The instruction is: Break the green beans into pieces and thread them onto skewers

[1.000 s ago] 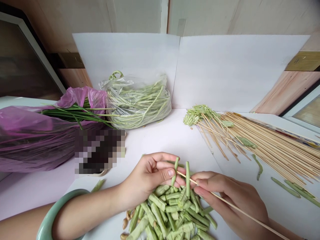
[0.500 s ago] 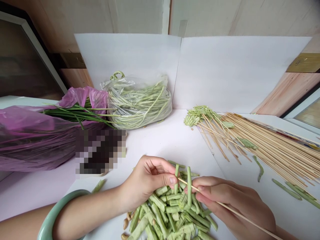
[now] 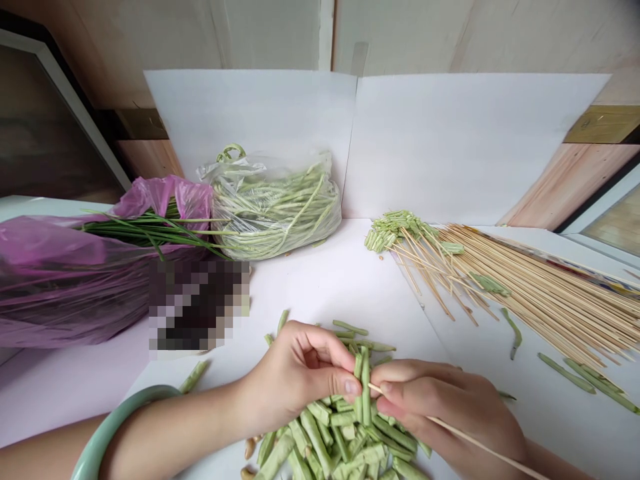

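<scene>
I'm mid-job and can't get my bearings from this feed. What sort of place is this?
Probably a makeshift food-prep spot, more likely a home than a commercial kitchen. A white-covered table holds cut long beans, bagged whole long beans, chives in a pink plastic bag, and bamboo skewers.

One camera worn on the person's head looks forward and down, close above the left hand (image 3: 300, 377) and right hand (image 3: 450, 407), toward white boards (image 3: 450, 140) beyond; the far edges look bent, probably from a wide lens.

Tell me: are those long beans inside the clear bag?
Inside: the coiled long beans show through the clear plastic bag around them.
</scene>
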